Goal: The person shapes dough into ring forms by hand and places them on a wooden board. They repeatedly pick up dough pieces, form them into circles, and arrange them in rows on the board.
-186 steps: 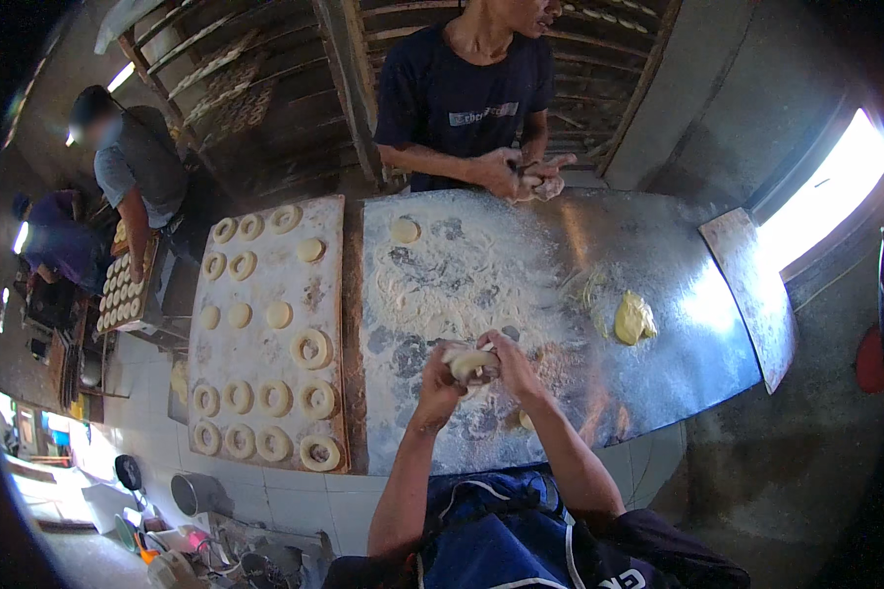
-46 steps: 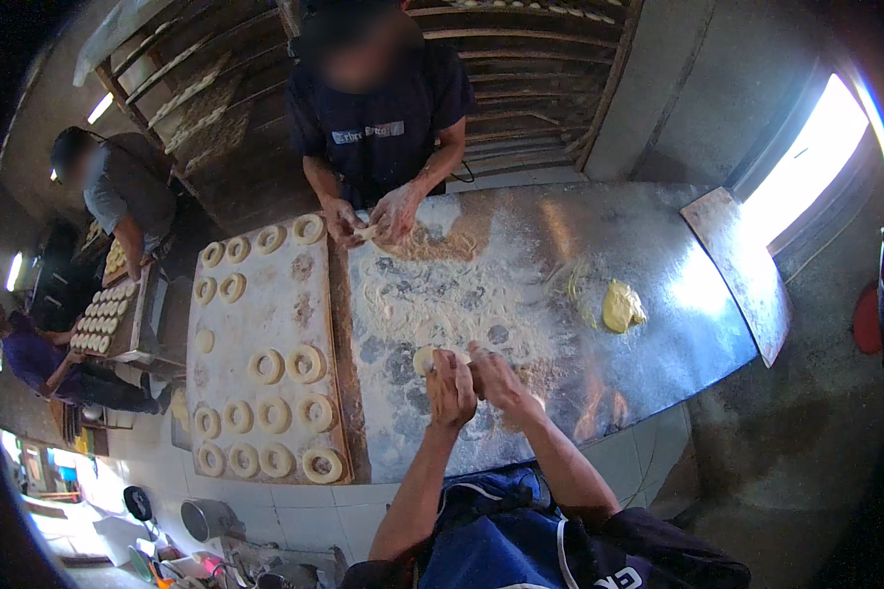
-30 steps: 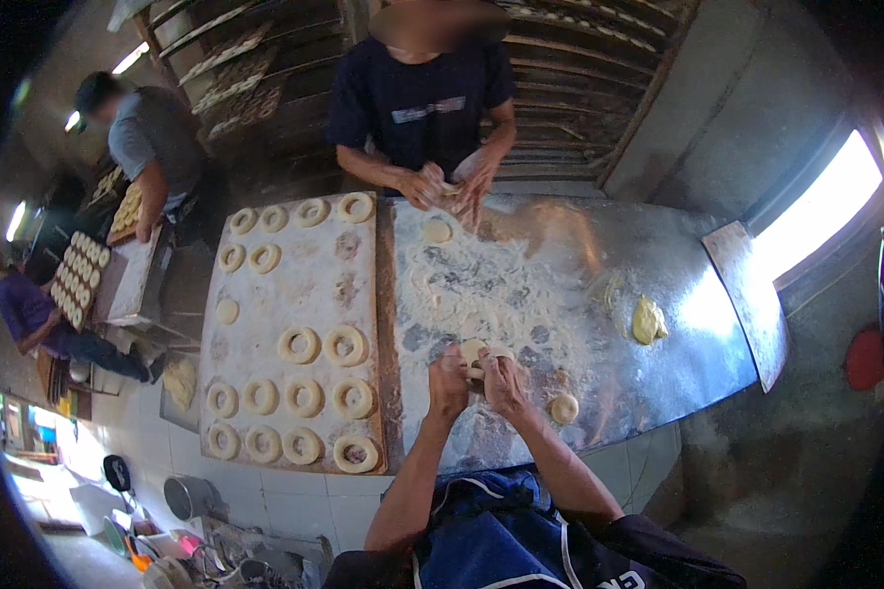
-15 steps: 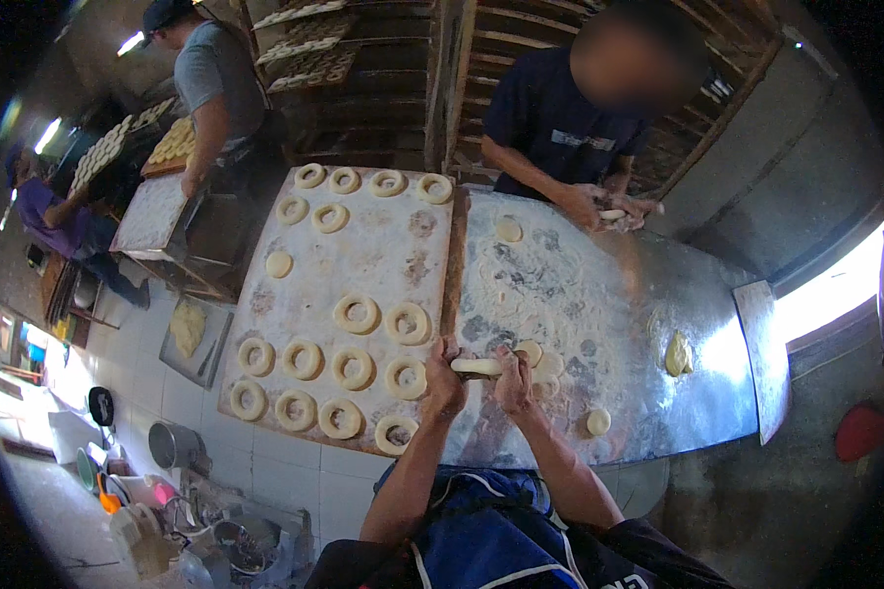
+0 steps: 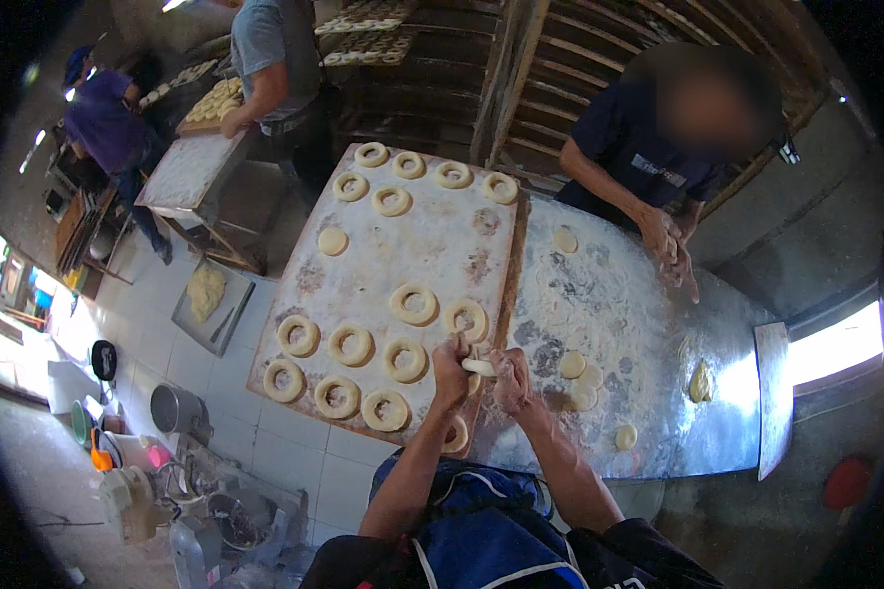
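Observation:
Between my two hands is a pale dough ring [image 5: 478, 366], seen partly edge-on above the near right edge of a floured board [image 5: 393, 260]. My left hand [image 5: 451, 375] is closed round one side of it. My right hand [image 5: 511, 381] grips the other side, its fingers partly hidden. Shaped dough rings lie in rows on the board; a near one [image 5: 404, 360] is just left of my left hand. A flat dough disc [image 5: 333, 241] rests farther up the board. To the right of my right hand, dough discs [image 5: 573, 365] lie on the floured metal tabletop [image 5: 648, 412].
Across the metal table, a co-worker's hands [image 5: 674, 250] are close together. Another person [image 5: 270, 69] stands at a small table [image 5: 194, 167] on the far left. A dough lump [image 5: 700, 382] lies toward the right. Pots and containers [image 5: 177, 407] stand at lower left.
The view has shifted, so the board and table appear farther right. My hands now hold the dough ring over the board's edge rather than the metal table. The co-worker's hands moved nearer the table's right.

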### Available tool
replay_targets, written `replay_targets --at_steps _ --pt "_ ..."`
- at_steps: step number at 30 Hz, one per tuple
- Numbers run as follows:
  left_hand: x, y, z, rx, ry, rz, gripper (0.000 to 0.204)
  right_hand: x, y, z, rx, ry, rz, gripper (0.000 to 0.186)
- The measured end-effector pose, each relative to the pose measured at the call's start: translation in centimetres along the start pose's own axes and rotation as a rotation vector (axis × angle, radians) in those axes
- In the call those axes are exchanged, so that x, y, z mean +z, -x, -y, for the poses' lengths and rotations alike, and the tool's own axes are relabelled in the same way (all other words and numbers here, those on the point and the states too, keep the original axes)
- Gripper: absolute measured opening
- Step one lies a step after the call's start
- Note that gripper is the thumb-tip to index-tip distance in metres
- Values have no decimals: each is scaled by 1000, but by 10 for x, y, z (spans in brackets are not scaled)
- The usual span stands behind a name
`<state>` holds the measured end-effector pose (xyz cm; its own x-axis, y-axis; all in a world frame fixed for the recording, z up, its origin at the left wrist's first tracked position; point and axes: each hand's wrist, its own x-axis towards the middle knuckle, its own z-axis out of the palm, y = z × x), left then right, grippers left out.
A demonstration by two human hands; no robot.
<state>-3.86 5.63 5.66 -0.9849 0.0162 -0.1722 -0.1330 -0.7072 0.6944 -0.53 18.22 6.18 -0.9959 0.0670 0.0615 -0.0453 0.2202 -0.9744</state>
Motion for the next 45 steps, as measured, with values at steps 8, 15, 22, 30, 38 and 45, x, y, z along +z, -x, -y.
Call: replay_targets --at_steps 8,15,22,30,38,45 --pt "-35 -17 -42 168 -330 -6 41 47 -27 26 -85 -142 208 32" --pt "-83 -52 -98 586 -1028 -54 40 106 -79 64 77 -336 339 29" --pt "-124 -123 -149 385 -1329 -417 37 142 -142 87 26 384 289 59" --pt "-148 -120 -162 512 -1601 -135 24 98 -66 73 74 461 289 62" --pt "-154 -146 -163 485 -1597 -215 32 -35 17 29 291 395 23 44" --pt "-150 -235 -192 474 -2166 -293 39 -151 70 -48 362 992 -442 42"
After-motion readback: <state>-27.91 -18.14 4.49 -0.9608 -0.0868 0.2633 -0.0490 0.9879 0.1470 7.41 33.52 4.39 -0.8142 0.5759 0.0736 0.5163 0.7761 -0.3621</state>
